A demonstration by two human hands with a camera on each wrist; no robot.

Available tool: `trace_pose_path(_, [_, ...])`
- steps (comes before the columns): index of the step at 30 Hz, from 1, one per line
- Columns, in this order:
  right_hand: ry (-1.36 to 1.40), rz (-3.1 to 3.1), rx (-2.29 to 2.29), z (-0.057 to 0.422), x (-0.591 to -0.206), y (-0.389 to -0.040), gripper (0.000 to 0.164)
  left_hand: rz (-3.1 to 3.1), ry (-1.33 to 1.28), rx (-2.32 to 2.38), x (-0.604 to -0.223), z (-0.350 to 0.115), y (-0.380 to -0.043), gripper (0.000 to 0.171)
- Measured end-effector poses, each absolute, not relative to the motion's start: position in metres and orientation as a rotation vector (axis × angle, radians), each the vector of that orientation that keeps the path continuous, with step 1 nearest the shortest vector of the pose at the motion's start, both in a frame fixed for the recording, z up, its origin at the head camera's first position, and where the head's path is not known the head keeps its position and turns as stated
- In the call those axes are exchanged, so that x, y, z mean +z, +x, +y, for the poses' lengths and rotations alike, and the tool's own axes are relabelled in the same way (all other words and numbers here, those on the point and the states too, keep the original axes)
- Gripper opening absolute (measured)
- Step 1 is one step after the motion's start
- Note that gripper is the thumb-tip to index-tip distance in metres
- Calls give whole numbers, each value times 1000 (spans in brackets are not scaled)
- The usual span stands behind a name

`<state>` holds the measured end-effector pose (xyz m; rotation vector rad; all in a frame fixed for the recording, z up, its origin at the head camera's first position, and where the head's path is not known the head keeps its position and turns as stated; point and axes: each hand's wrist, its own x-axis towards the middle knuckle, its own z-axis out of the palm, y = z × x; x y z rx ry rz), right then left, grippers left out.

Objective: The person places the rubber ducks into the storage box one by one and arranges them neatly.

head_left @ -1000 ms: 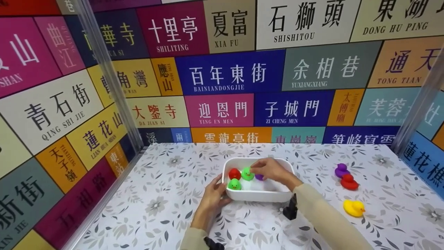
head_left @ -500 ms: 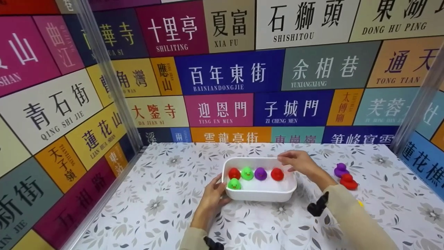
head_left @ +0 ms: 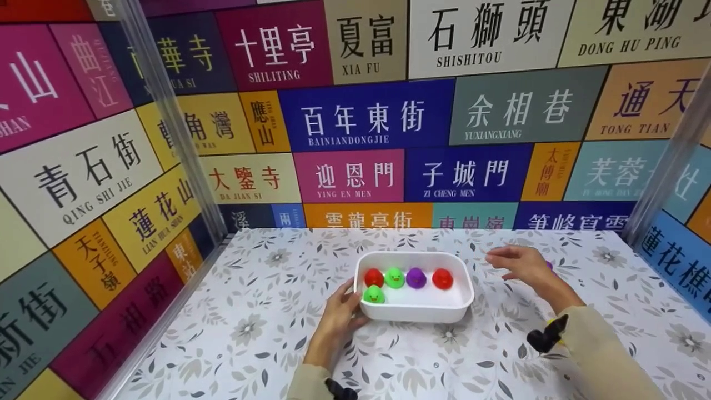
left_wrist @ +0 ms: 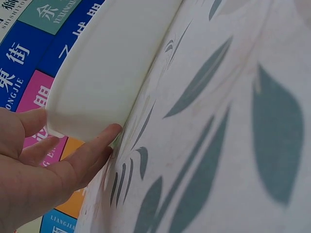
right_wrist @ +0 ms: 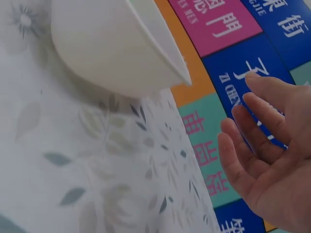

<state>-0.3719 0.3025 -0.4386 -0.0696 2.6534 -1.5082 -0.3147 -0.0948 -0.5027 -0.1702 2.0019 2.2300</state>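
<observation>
In the head view my left hand (head_left: pixel 336 316) touches the left end of a white rectangular tub (head_left: pixel 414 315). The left wrist view shows its fairly straight fingers (left_wrist: pixel 92 150) against the tub's outer wall. Two green rubber ducks (head_left: pixel 394 277), two red rubber ducks (head_left: pixel 442 279) and a purple rubber duck (head_left: pixel 416 278) sit inside the tub. My right hand (head_left: pixel 522 265) is in the air to the right of the tub, fingers loosely bent, holding nothing. Behind it only a sliver of another purple duck (head_left: pixel 549 265) shows.
A yellow object (head_left: pixel 555 322) is mostly hidden by the right wrist. A table with a leaf-patterned white cover (head_left: pixel 266 333) lies beneath everything. Walls of coloured sign panels (head_left: pixel 366 116) stand behind and at the sides, with clear corner strips (head_left: pixel 172 111).
My right hand has moved from above the tub out to the right, uncovering the right-hand red duck. It now covers the ducks lying on the table. My left hand has stayed at the tub.
</observation>
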Motion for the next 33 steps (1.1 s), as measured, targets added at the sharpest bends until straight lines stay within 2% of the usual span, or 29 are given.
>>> trace_pose_path(8, [50, 2688, -1433, 339, -444, -360, 72, 2031, -133, 2241, -502, -97, -314, 53])
trace_pose_path(16, [279, 2744, -1411, 371, -452, -345, 74, 2030, -160, 2232, -502, -97, -315, 53])
trace_pose_path(33, [572, 2701, -1454, 401, -471, -337, 82, 1968, -160, 2277, -501, -94, -315, 55])
